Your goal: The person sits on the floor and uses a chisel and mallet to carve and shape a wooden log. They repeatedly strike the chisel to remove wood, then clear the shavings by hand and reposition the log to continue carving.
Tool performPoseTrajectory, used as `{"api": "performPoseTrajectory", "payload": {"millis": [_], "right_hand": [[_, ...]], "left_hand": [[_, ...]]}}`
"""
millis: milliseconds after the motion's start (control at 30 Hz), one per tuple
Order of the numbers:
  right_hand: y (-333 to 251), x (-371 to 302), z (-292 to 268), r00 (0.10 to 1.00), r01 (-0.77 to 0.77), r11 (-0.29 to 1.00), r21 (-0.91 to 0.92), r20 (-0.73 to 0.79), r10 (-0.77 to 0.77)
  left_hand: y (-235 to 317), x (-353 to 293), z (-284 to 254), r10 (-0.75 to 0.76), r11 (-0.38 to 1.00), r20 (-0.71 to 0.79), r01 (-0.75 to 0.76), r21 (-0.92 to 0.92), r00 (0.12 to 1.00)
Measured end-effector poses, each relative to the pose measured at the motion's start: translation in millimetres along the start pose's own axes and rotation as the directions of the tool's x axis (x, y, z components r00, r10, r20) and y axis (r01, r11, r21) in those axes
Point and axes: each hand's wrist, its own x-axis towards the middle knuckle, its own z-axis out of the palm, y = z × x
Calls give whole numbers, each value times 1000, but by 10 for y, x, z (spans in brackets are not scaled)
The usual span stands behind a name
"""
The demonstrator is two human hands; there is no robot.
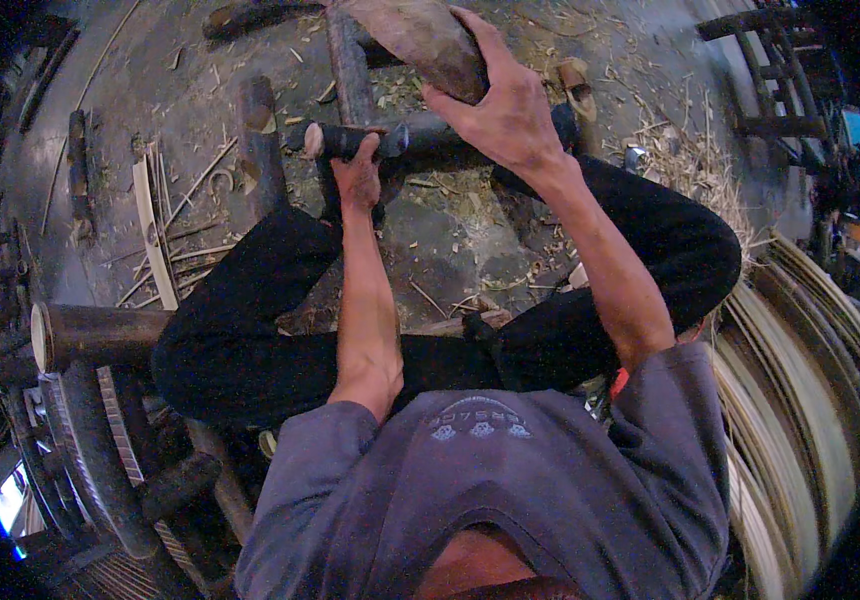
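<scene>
My right hand [512,112] is closed on a big, rounded brown piece of wood [420,42], fingers along its right side and thumb underneath. The top edge of the view cuts that piece off. Lower and to the left, my left hand [358,178] is wrapped round a short dark pole [342,141] with a pale cut end. It lies across the dark pole frame [350,75] in front of me, at the joint between an upright pole and a crosspiece [440,137]. Whether the short pole is fixed to the frame I cannot tell.
Wood shavings and thin strips [158,225] litter the grey floor. At the right lie bundles of long pale split strips [790,370]. Dark bamboo furniture [110,450] stands close at my left, with more pole frames [765,75] at the far right.
</scene>
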Motion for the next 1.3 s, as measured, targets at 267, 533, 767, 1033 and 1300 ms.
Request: {"api": "performPoseTrajectory", "payload": {"millis": [267,533,767,1033,1300], "right_hand": [[-536,382,24,938,345,934,98,11,-347],[271,459,768,724,575,752,-324,628,-283],[-851,868,710,769,634,763,125,-1,-639],[-173,703,965,636,636,689,-349,742,-211],[-721,823,955,638,769,628,119,-70,-767]], "left_hand": [[32,92,108,128,992,17,-128,17,992],[-92,-9,211,108,988,-88,-98,116,990],[-116,-19,62,-123,985,-56,128,112,991],[-413,21,-306,-42,983,31,36,179,999],[-264,-56,-80,-233,960,-144,251,126,962]]}}
